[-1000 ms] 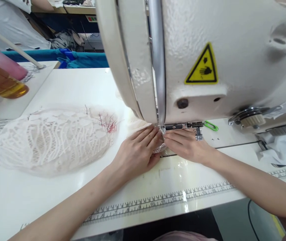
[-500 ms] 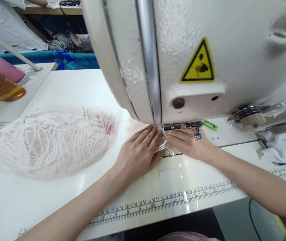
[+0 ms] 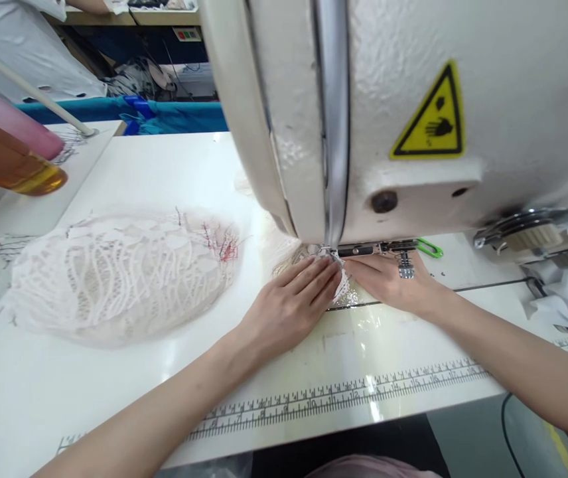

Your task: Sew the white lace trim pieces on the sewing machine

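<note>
Head view: we see our left hand [image 3: 291, 302] and our right hand [image 3: 393, 285] lying flat on the white worktop [image 3: 139, 172], fingers stretched out and fingertips almost meeting. Neither hand is closed around anything. Both press down on a small lace strip [image 3: 342, 287], which lies between the fingertips, just under the needle area of the sewing machine [image 3: 413, 99]. The machine head fills the far right of the picture and carries a yellow warning sticker [image 3: 433, 123]. A green clip [image 3: 429, 248] lies just behind the right hand. To the left, well apart from the hands, rests a pile of white lace [image 3: 119, 272] with some red threads. A printed ruler [image 3: 344, 395] runs along the near edge of the worktop. At the far left stands an amber bottle [image 3: 10, 166].
</note>
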`<act>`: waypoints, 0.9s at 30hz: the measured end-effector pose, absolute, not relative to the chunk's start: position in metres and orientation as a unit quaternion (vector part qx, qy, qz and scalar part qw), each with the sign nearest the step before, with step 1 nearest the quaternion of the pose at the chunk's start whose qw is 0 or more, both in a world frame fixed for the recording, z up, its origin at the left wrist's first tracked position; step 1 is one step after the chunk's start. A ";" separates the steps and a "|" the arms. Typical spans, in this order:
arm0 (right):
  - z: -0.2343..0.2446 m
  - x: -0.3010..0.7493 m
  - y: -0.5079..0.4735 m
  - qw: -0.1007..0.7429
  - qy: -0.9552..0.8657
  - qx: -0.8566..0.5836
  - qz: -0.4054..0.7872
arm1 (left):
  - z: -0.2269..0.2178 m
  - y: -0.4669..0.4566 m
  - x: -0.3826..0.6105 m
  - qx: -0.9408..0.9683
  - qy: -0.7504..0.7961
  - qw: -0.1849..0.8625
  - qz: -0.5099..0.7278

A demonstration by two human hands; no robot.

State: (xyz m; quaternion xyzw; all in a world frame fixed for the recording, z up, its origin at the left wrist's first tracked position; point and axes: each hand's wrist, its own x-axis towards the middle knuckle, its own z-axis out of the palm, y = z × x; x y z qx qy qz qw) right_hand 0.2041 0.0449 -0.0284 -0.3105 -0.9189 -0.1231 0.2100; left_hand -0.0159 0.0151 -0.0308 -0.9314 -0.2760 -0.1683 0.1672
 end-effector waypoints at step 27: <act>-0.049 0.186 0.040 0.251 -0.929 -0.248 -0.110 | -0.027 0.032 -0.037 -0.941 -0.266 0.131 -0.164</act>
